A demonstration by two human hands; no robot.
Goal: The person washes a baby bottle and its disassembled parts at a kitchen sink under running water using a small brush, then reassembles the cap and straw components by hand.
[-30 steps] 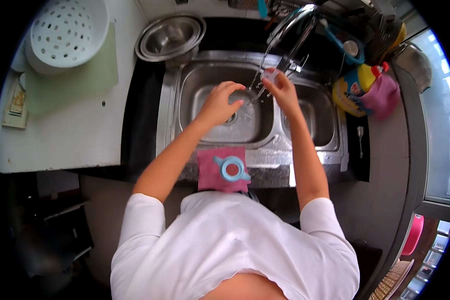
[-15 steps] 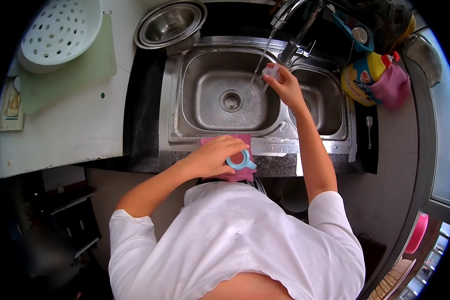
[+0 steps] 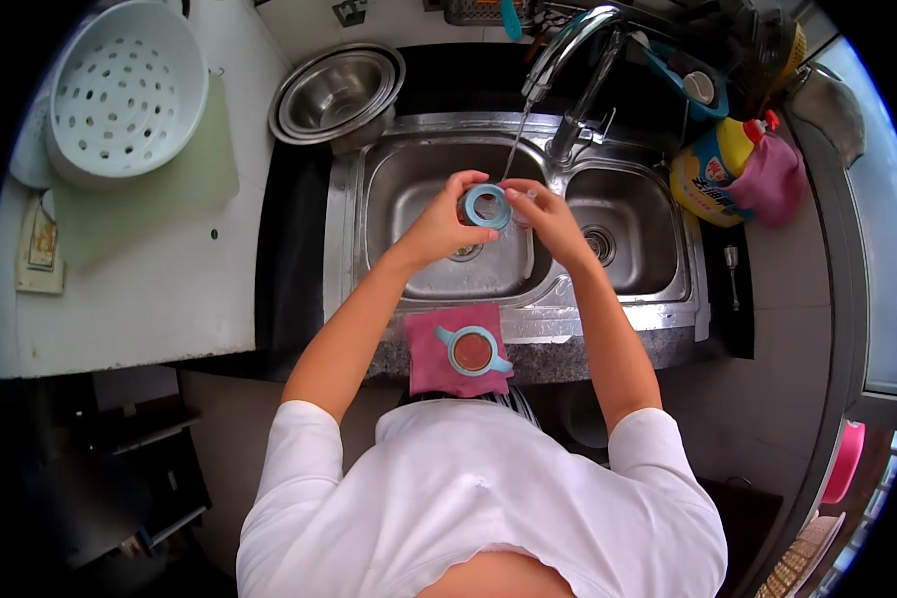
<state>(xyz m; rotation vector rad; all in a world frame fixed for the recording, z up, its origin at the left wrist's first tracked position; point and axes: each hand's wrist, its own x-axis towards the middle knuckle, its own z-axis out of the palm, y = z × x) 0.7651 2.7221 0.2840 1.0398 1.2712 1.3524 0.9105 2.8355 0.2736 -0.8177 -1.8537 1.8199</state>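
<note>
Over the large sink basin (image 3: 394, 254), my left hand (image 3: 439, 224) is closed around a light-blue ring (image 3: 488, 206) with an open centre. My right hand (image 3: 553, 224) pinches a small clear, soft-looking piece (image 3: 523, 209) right beside the ring; its fingers hide part of it. Water runs from the faucet (image 3: 568, 45) just behind both hands. Nearer my body, a light-blue two-handled cup (image 3: 471, 352), seen from above, rests on a folded pink cloth (image 3: 424, 349) at the counter's front edge.
A small basin (image 3: 658, 259) adjoins on the right. Stacked steel bowls (image 3: 337, 95) stand at back left, near a white colander (image 3: 125, 95) and green board (image 3: 199, 189). On the right are a yellow detergent bottle (image 3: 703, 179) with a pink cloth and a small metal utensil (image 3: 733, 274).
My left hand has moved from the two-handled cup forward over the sink and now holds the blue ring. My right hand has come toward it, lower and leftward, with the clear piece.
</note>
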